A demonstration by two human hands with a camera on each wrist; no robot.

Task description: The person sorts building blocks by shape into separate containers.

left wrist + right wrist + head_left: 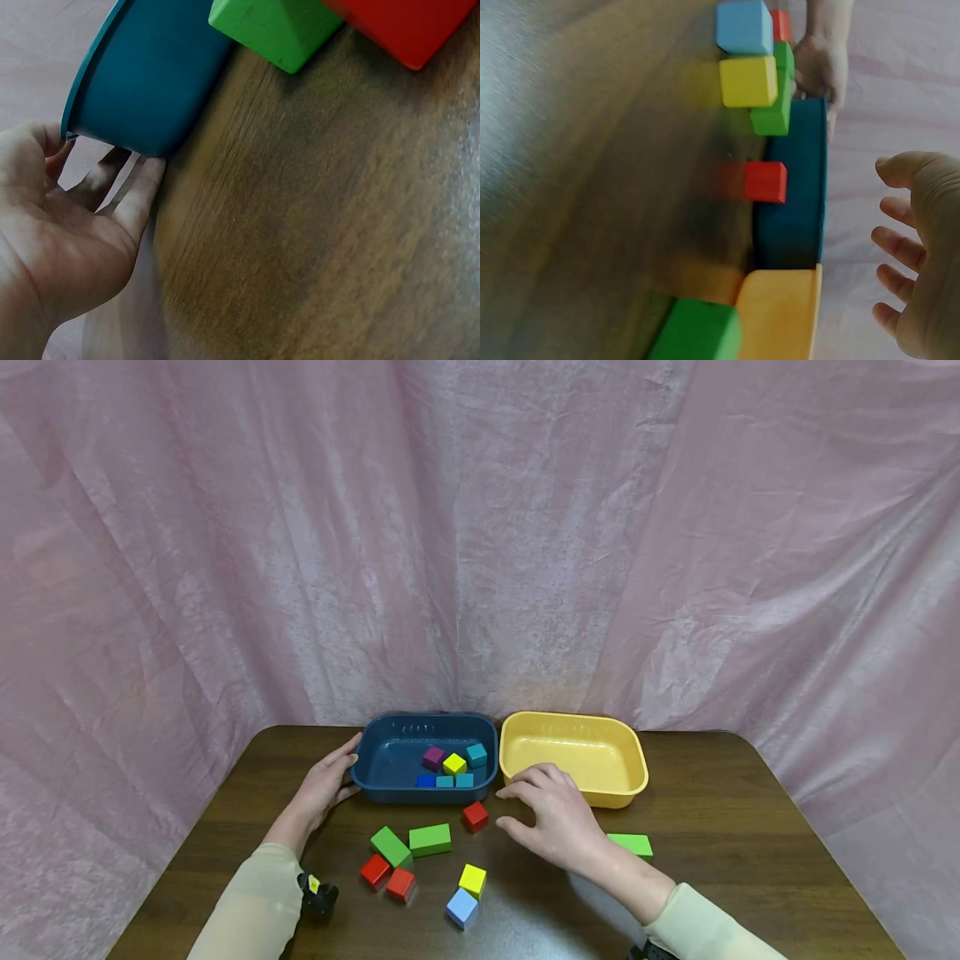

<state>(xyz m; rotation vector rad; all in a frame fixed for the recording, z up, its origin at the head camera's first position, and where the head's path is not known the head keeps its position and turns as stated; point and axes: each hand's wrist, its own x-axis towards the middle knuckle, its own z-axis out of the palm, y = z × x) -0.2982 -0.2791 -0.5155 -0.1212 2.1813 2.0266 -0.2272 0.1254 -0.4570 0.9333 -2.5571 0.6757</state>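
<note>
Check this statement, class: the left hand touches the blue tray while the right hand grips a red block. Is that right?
Not quite: the right hand grips nothing. The head view shows the nearest red block lying on the table, apart from the fingers. The left hand does touch the blue tray.

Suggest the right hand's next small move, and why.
Probably ease the right hand left and down so its fingers can pinch the lone red block in front of the blue tray. The hand holds nothing, its thumb and index stand apart, and that block looks nearest them. The left hand touches the tray's left end, likely steadying it.
</note>
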